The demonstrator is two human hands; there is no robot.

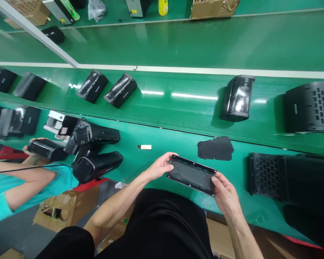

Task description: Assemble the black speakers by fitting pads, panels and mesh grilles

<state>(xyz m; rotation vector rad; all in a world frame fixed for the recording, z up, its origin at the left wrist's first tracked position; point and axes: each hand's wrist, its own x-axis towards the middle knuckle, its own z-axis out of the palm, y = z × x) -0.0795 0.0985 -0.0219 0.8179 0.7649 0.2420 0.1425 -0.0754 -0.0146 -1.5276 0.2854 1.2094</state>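
Observation:
A flat black rectangular panel (191,175) with a raised rim and small clips along its edges is held level over the front of the green bench. At its left end, my left hand (162,167) is closed, thumb on top and fingers beneath. My right hand (224,189) grips the opposite end the same way. Just behind the panel lies a loose stack of thin black sheets (216,148). To the left of it, a small cream-coloured piece with a dark tip (144,147) rests on the bench, too small to name.
Black housings with glossy fronts (120,90) stand on the green conveyor (162,108) behind the bench. More black housings (97,167) are piled at left, beside a co-worker's teal sleeve (62,178). Large perforated black housings (268,176) sit at right. Cardboard boxes (70,208) are below.

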